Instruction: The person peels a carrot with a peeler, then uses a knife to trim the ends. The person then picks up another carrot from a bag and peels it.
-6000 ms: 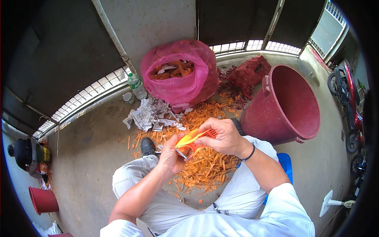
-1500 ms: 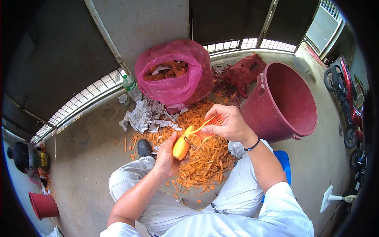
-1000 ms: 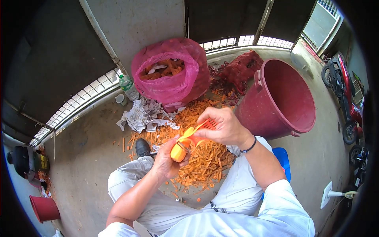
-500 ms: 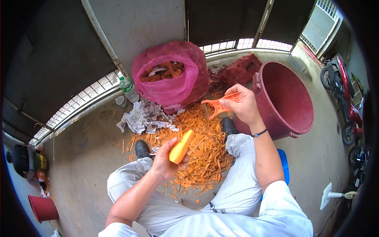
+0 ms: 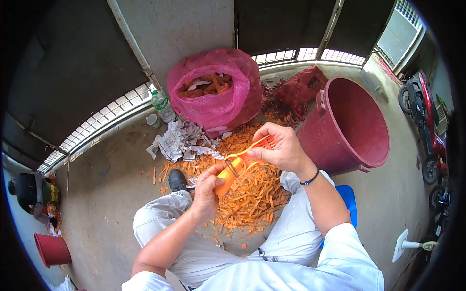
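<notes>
As my left hand (image 5: 206,190) grasps the carrot (image 5: 226,181), slanting away and rightward, my right hand (image 5: 283,150) grips the peeler (image 5: 266,142), blade crosswise over the carrot's far half.

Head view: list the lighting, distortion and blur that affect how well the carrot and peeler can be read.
Head view: wide-angle distortion bows the base of the gate and black vignetting rings the corners; daylight glares through the grille while the dark panels lose detail; the carrot and orange peeler look bright, their overlapping edges hard to separate.
</notes>
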Tool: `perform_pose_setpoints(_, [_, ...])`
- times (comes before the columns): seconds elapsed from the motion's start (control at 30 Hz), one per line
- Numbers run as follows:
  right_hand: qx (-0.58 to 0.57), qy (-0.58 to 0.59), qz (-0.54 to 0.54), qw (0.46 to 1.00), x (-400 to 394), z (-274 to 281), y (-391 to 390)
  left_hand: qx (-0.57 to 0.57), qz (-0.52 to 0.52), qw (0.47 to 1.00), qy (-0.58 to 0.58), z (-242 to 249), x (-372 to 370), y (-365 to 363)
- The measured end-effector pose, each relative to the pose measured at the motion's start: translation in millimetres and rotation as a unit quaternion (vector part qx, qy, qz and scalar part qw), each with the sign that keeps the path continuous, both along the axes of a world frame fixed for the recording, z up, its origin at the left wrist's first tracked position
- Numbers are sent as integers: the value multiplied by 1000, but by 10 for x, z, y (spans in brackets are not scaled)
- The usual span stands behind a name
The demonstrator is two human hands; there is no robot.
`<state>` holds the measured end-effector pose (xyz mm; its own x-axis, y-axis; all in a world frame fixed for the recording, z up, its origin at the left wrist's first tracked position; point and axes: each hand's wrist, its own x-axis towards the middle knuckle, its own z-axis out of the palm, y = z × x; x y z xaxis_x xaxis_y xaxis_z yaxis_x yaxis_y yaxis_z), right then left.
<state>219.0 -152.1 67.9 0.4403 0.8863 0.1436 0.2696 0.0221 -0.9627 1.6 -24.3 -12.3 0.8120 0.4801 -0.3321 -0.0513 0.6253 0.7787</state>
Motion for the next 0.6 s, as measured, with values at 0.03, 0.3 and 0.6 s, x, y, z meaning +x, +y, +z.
perform_pose_setpoints(0.03, [-6,-15,-1,1000,22,12,-8,34,-5,999,-2,24,4,-1])
perform_pose_setpoints(0.3, [24,-119,29,992,-46,34,4,66,-50,997,-10,210,6,-65])
perform_pose_setpoints(0.6, [-21,-220,-36,975,204,29,-63,50,-31,998,14,148,-30,-115])
